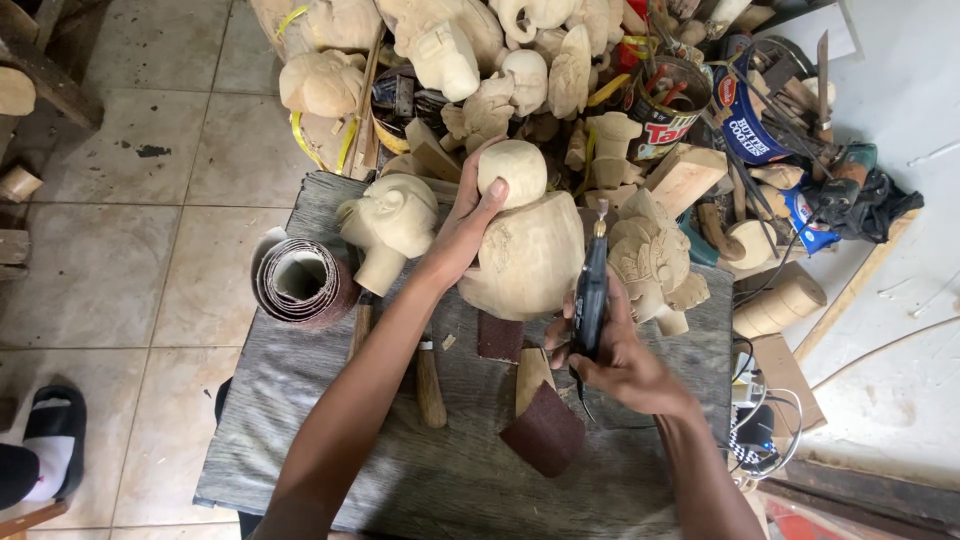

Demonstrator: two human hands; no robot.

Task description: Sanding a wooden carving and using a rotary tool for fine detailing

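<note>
My left hand grips a pale carved wooden figure at its neck, holding it upright on the grey wooden table. My right hand holds a dark rotary tool like a pen, its thin bit pointing up beside the figure's right flank. Whether the bit touches the wood I cannot tell.
A roll of sandpaper lies at the table's left, sandpaper pieces and a wooden-handled tool near me. Other carvings flank the figure; a heap of carvings, cans and tools fills the back. A sandalled foot is lower left.
</note>
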